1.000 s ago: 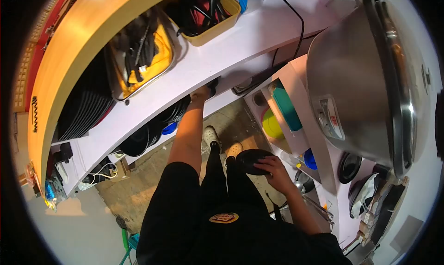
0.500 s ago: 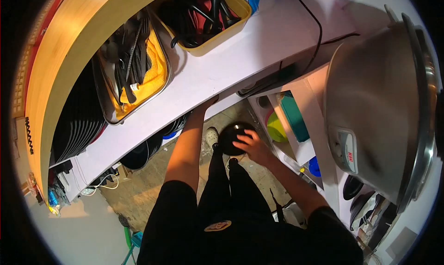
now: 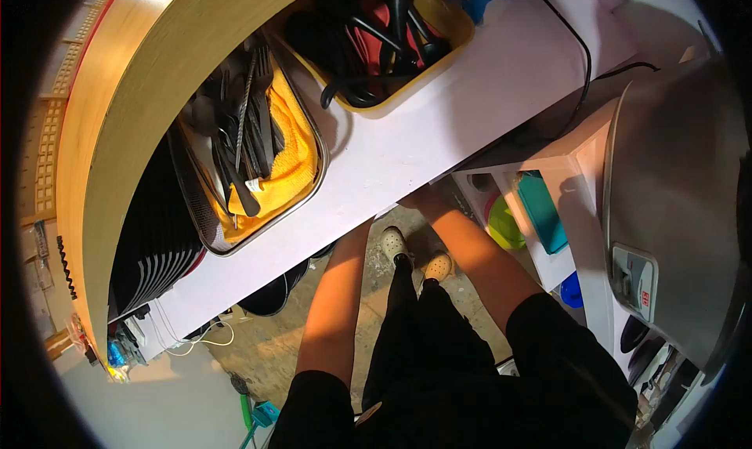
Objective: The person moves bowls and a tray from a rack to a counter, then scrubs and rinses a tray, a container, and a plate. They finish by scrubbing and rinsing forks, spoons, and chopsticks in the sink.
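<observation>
Both my forearms reach down and forward under the front edge of the white counter [image 3: 376, 179]. My left hand is hidden beneath that edge, with only the forearm and wrist showing. Just to its right, my right hand [image 3: 417, 199] shows its back at the edge, its fingers out of sight under the counter. What either hand holds or touches cannot be seen. Dark round pans or bowls [image 3: 270, 292] sit on the lower shelf, left of my left forearm.
A metal tray [image 3: 319, 167] of cutlery on a yellow cloth and a yellow bin [image 3: 462, 53] of black and red utensils stand on the counter. Black plates [image 3: 153, 245] are stacked left. A large steel vessel [image 3: 674, 182] and a shelf with a green box [image 3: 542, 212] are right.
My right hand, earlier over a dark round bowl or lid above the floor, has moved forward under the counter edge. That dark object is out of sight now. The view has shifted.
</observation>
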`<action>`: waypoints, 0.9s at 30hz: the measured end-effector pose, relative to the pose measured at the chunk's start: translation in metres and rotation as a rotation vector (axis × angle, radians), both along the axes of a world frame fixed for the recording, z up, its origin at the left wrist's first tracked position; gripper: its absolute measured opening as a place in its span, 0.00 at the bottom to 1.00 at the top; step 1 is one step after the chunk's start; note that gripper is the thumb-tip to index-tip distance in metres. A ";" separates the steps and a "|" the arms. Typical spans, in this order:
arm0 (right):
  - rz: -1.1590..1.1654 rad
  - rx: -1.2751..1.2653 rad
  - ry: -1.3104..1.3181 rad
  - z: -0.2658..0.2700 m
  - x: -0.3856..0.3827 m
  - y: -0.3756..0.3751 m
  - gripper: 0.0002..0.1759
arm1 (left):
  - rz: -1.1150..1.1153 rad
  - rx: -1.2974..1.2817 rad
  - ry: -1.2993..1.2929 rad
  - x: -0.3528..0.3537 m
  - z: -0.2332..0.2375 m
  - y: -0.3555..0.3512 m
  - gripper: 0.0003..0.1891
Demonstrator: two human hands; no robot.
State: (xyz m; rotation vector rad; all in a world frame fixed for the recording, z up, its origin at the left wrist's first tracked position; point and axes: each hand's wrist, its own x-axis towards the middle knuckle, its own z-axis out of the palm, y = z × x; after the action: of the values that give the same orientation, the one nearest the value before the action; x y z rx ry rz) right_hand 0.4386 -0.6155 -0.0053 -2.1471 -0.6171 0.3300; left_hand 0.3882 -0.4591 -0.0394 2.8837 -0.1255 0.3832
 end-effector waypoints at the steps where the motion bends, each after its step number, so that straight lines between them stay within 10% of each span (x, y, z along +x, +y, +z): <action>1: 0.047 -0.116 -0.064 -0.019 -0.001 0.001 0.29 | -0.006 -0.036 -0.003 0.000 0.000 0.001 0.30; 8: -0.107 -0.585 -0.076 -0.004 -0.067 -0.054 0.34 | -0.002 -0.098 -0.007 0.016 -0.004 0.008 0.30; 20: -0.415 -0.556 0.951 -0.009 -0.378 -0.267 0.22 | 0.038 -0.433 0.208 0.045 0.016 -0.026 0.30; 23: -0.665 -0.547 1.089 0.018 -0.421 -0.291 0.22 | -0.129 -0.041 0.056 0.022 0.081 -0.058 0.30; 27: -0.970 -0.474 0.905 0.046 -0.465 -0.288 0.19 | -0.216 0.072 0.499 -0.046 0.099 -0.088 0.33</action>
State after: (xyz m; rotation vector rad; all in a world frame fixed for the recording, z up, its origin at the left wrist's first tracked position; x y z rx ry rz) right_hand -0.0267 -0.9036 0.0403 -2.1324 1.0663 0.8534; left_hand 0.3419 -0.5476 0.0598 2.8939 -0.3622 -0.3852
